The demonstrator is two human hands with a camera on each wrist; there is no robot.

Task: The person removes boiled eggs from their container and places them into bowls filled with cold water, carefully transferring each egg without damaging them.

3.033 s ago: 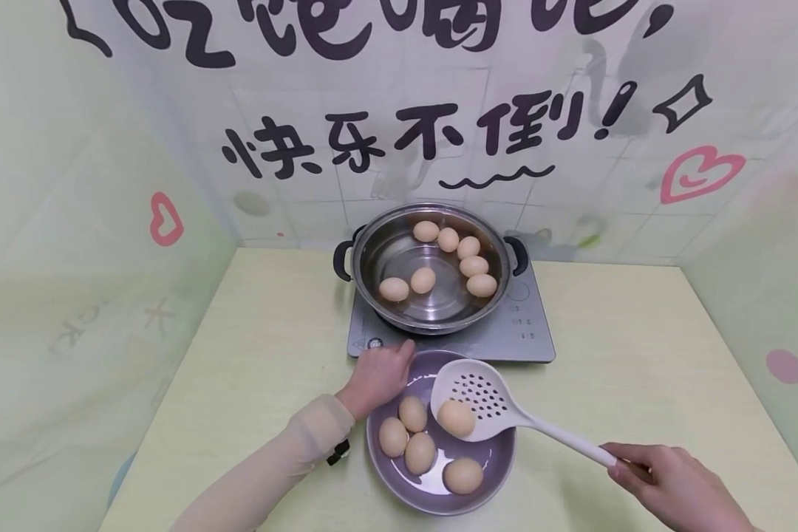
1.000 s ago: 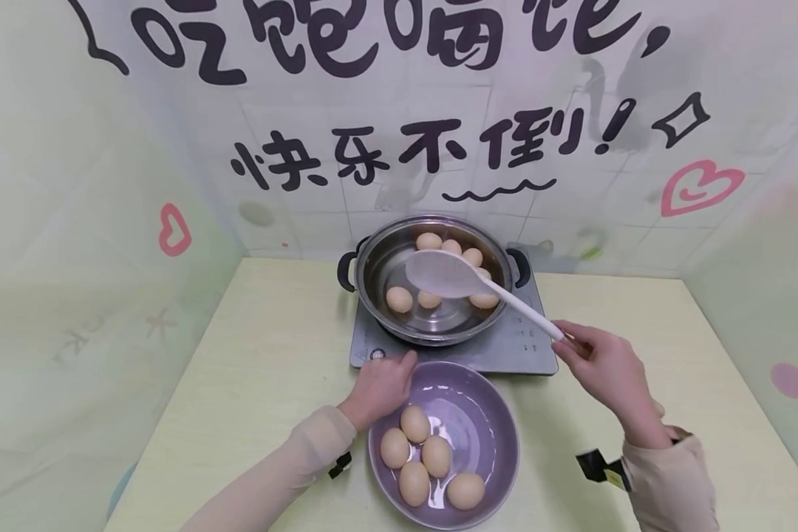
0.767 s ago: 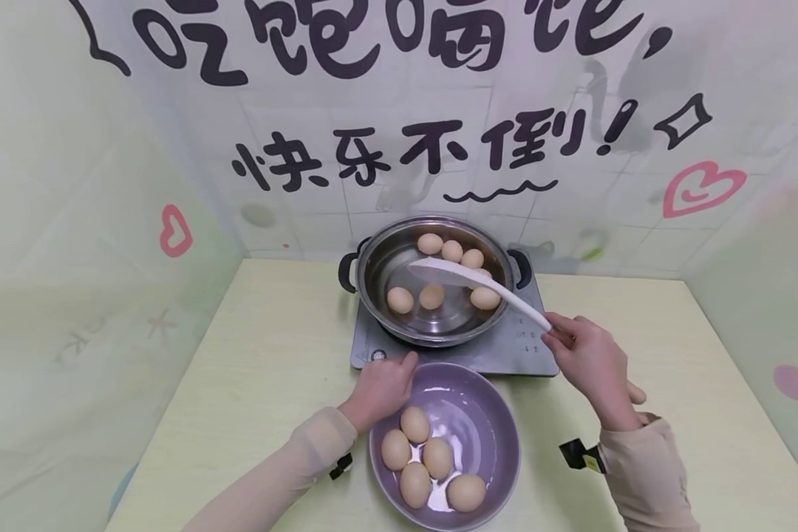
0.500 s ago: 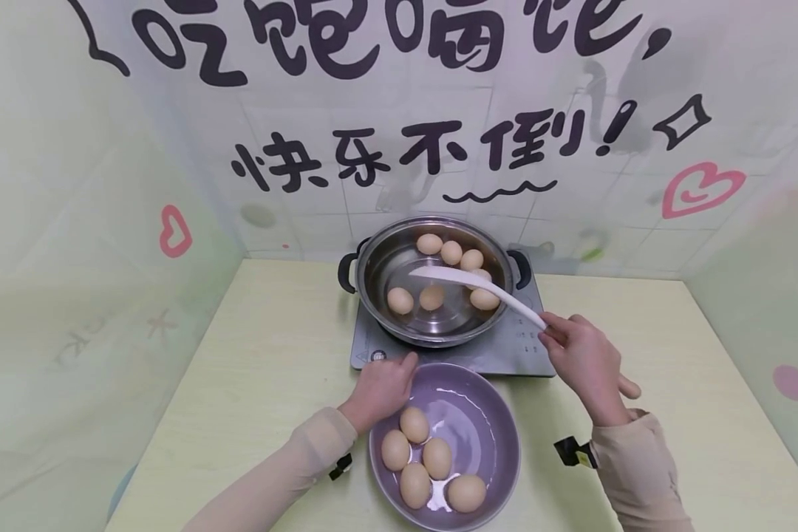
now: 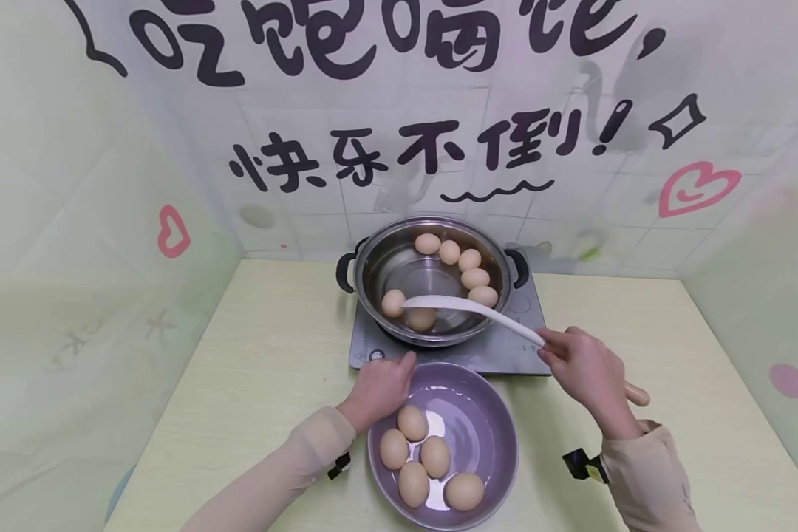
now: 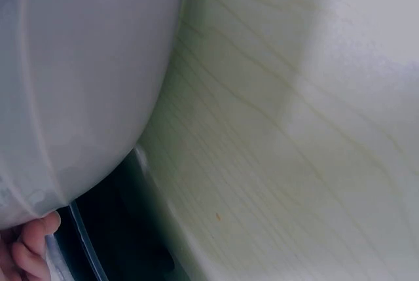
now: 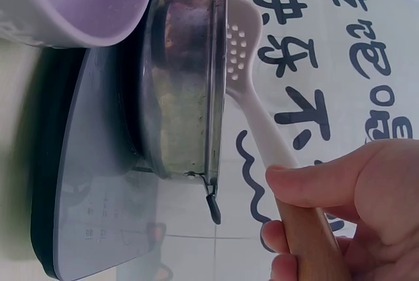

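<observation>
My right hand [image 5: 585, 369] grips the handle of a white slotted spoon [image 5: 439, 302], whose wooden handle end shows in the right wrist view [image 7: 308, 242]. In the head view the spoon's head is edge-on inside a steel pot [image 5: 432, 341], against two eggs near the pot's front. Several more eggs [image 5: 475, 278] lie along the pot's back and right. My left hand [image 5: 380, 384] holds the upper left rim of a purple bowl [image 5: 485, 436], fingertips [image 6: 40, 225] curled at its edge. Several eggs [image 5: 465, 491] lie in the bowl's lower left and bottom.
The pot stands on a grey induction cooktop [image 5: 505, 358] right behind the bowl. Black pot handles [image 5: 519, 268] stick out at both sides. A light wood-grain table [image 5: 273, 332] spreads around, with a printed backdrop [image 5: 406, 103] behind.
The spoon lifted an egg from over the bowl to the pot; the bowl now holds the egg group without it. In the last half second the spoon lowered toward the pot's front, pushing the eggs there.
</observation>
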